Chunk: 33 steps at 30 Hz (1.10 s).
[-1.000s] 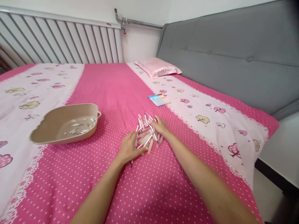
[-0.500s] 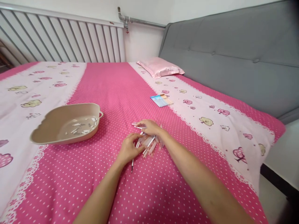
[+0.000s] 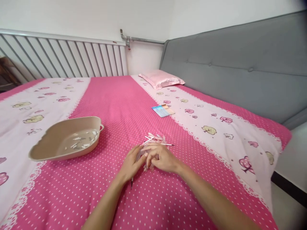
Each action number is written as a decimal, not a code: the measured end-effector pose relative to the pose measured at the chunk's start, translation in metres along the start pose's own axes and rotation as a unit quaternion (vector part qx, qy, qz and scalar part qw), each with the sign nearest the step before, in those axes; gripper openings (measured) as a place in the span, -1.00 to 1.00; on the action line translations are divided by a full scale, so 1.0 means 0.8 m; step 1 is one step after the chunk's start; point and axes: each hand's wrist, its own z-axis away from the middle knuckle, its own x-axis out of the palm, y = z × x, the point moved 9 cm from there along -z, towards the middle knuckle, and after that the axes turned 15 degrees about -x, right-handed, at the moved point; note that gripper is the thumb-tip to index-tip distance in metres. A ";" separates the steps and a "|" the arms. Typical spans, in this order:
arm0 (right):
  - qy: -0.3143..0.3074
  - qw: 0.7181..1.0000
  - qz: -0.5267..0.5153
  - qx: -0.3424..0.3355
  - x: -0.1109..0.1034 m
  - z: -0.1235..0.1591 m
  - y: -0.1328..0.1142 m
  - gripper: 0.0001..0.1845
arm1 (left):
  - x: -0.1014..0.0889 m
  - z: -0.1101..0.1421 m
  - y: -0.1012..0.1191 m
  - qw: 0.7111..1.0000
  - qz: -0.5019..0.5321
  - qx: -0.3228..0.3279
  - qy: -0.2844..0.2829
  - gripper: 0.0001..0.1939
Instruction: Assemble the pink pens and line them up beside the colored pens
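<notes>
On a pink dotted bedspread (image 3: 144, 204), our left hand (image 3: 131, 161) rests loosely cupped, thumb apart, at the left side of a heap (image 3: 157, 139) of slim white sticks (image 3: 166, 144) and clear pinkish tubes (image 3: 163, 140). Our right hand (image 3: 164, 158) bends across the heap; we cannot tell whether it pinches anything. We judge the pieces light, stiff and slick, the tubes possibly brittle, each best held at mid-length, between thumb and forefinger.
</notes>
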 end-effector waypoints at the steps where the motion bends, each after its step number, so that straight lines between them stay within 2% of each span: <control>1: 0.035 0.999 0.020 0.027 -0.011 0.008 0.008 -0.60 | 0.002 0.002 0.001 1.000 -0.011 0.000 -0.002 -0.42; 3: 0.103 0.986 0.080 0.109 -0.033 0.029 0.035 -0.59 | 0.005 0.005 0.001 0.999 -0.041 -0.002 0.000 -0.30; 5: 0.119 0.958 0.149 0.213 -0.046 0.055 0.067 -0.46 | 0.006 0.008 -0.001 0.998 -0.070 0.000 0.002 -0.14; 6: 0.126 0.948 0.165 0.242 -0.049 0.065 0.080 -0.40 | 0.007 0.009 -0.002 0.997 -0.079 0.004 0.002 -0.08; 9: 0.112 0.939 0.170 0.277 -0.045 0.082 0.105 -0.24 | 0.008 0.012 -0.001 0.996 -0.093 0.018 0.000 -0.01; 11: 0.102 0.943 0.122 0.292 -0.037 0.088 0.115 -0.19 | 0.010 0.014 0.003 0.995 -0.094 0.021 -0.003 0.00; 14: 0.109 0.951 0.029 0.289 -0.031 0.087 0.117 -0.25 | 0.011 0.016 0.015 0.996 -0.079 0.029 -0.016 -0.01; 17: 0.114 0.947 -0.030 0.300 -0.031 0.088 0.117 -0.33 | 0.011 0.015 0.021 0.998 -0.051 0.013 -0.023 0.02; 21: 0.138 0.928 -0.107 0.330 -0.027 0.093 0.123 -0.29 | 0.014 0.013 0.021 0.999 0.001 -0.003 -0.049 0.06; 24: 0.162 0.919 -0.114 0.341 -0.025 0.095 0.132 -0.17 | 0.017 0.013 0.022 0.997 0.045 0.008 -0.058 0.03; 27: 0.150 0.937 -0.082 0.304 -0.020 0.087 0.137 -0.15 | 0.019 0.011 0.020 0.994 0.087 0.014 -0.058 -0.02; 30: 0.105 0.968 -0.028 0.225 -0.012 0.072 0.129 -0.29 | 0.021 0.009 0.018 0.990 0.125 0.009 -0.060 -0.16; 33: 0.083 0.979 -0.017 0.186 -0.007 0.065 0.115 -0.44 | 0.016 0.008 0.018 0.987 0.154 -0.004 -0.048 -0.38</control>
